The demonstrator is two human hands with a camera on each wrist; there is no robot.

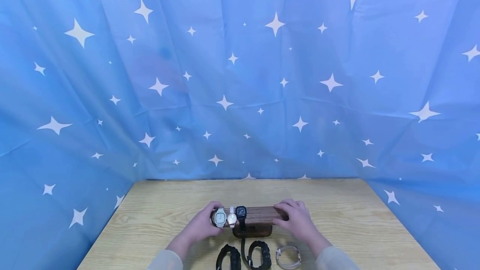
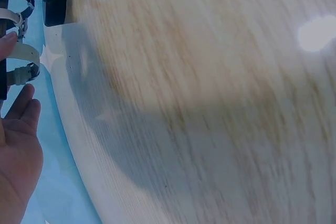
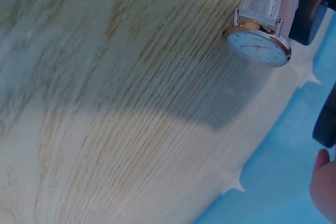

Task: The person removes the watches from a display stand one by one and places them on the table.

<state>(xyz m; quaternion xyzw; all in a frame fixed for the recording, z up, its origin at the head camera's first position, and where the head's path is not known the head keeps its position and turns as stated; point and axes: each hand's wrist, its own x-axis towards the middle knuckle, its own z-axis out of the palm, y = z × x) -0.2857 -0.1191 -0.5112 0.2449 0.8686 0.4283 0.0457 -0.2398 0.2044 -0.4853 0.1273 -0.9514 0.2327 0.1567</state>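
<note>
A dark wooden watch stand has a horizontal bar (image 1: 260, 215) over a rounded base (image 1: 253, 233). My left hand (image 1: 202, 222) grips the bar's left end, fingers behind and thumb in front. Opposite it, my right hand (image 1: 299, 221) holds the right end between thumb and fingers. Strapped on the bar's left half are a white square watch (image 1: 220, 217), a round pale-faced watch (image 1: 232, 219) and a black square watch (image 1: 241, 211). In the right wrist view the bar's end (image 3: 326, 124) meets the fingertips of the right hand (image 3: 325, 187).
In front of the stand lie two black-banded watches (image 1: 235, 257) (image 1: 265, 255) and a pale-strapped watch (image 1: 278, 256), whose round white dial (image 3: 259, 49) shows in the right wrist view. A blue star-patterned curtain (image 1: 255, 136) hangs behind the wooden table (image 1: 337, 195).
</note>
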